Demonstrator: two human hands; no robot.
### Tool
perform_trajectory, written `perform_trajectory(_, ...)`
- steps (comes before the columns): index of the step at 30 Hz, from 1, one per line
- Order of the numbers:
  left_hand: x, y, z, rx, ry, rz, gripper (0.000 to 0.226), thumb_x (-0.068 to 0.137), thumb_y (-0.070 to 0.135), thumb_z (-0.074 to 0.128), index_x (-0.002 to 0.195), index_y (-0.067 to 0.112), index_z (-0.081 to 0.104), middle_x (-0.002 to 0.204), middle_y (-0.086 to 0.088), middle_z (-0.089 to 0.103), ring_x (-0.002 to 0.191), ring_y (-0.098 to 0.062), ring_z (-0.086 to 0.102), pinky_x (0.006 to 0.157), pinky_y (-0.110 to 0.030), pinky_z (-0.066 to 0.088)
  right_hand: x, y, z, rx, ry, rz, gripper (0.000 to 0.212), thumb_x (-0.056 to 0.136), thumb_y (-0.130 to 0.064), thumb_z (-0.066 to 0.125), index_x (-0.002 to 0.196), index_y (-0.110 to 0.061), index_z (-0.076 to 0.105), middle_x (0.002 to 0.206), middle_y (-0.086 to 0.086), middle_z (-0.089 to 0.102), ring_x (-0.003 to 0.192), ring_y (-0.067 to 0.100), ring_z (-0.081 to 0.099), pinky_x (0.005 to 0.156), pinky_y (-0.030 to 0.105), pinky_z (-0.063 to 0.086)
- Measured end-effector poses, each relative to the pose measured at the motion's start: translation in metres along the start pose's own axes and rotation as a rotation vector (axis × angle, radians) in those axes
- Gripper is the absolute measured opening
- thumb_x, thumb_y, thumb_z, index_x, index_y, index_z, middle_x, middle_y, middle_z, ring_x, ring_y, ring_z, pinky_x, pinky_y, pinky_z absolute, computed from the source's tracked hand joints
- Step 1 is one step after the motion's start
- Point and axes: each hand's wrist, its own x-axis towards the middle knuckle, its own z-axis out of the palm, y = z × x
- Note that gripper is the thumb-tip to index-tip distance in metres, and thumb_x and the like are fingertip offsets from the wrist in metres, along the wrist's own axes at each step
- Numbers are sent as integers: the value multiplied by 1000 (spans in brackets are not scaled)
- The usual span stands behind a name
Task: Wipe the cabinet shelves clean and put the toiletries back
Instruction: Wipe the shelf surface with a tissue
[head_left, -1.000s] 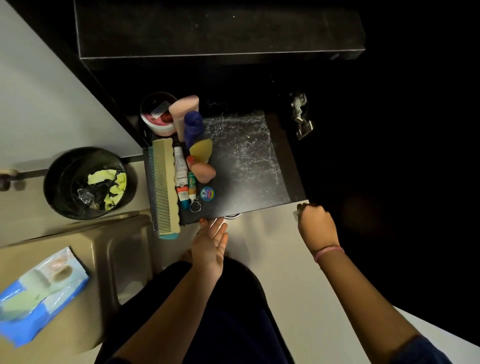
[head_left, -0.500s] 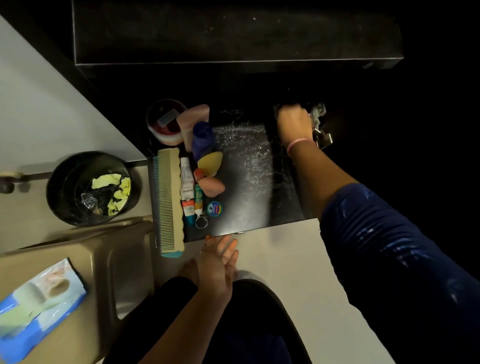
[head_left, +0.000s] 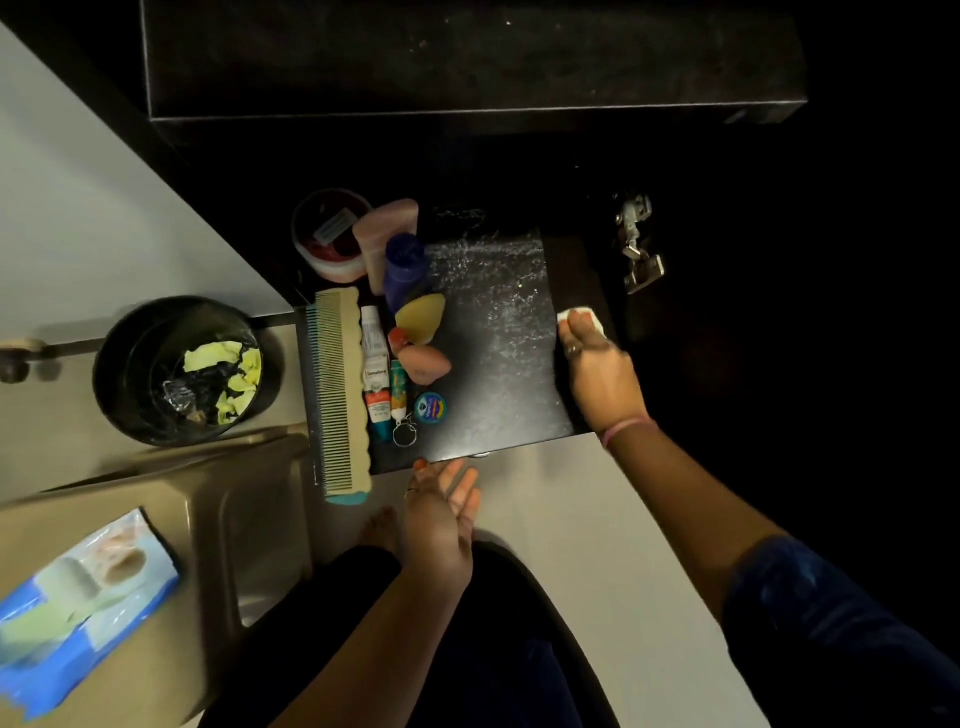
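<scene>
A dark cabinet shelf (head_left: 498, 374) lies below me, streaked with white smears on its right half. My right hand (head_left: 597, 364) presses a white wipe (head_left: 584, 318) flat against the shelf's right edge. My left hand (head_left: 441, 514) hovers open, palm up, just in front of the shelf's front edge, holding nothing. Toiletries crowd the shelf's left side: a big cream comb (head_left: 337, 389), a white tube (head_left: 376, 379), a blue bottle (head_left: 404, 270), a pink bottle (head_left: 387, 234), a yellow sponge (head_left: 421, 314), a small blue tin (head_left: 430, 408) and a round tub (head_left: 327, 239).
A black bin (head_left: 187, 369) with yellow scraps stands left of the shelf. A blue pack of wipes (head_left: 78, 603) rests on a beige stool (head_left: 249, 509) at lower left. A metal door hinge (head_left: 636, 244) sits right of the shelf. A dark upper shelf (head_left: 467, 67) overhangs.
My right hand has drawn back from the shelf's far right corner near the hinge toward the front, along the right edge, with the wipe under it. My left hand has barely moved.
</scene>
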Motion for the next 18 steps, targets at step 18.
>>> perform_trajectory(18, -6, 6, 1, -16, -59, -52, 46, 101, 39, 24, 139, 17, 38, 130, 2, 53, 122, -18, 50, 98, -29, 36, -34, -6, -49, 449, 357, 310, 21, 83, -7, 56, 94, -7, 74, 91, 14, 73, 86, 21, 67, 78, 29, 52)
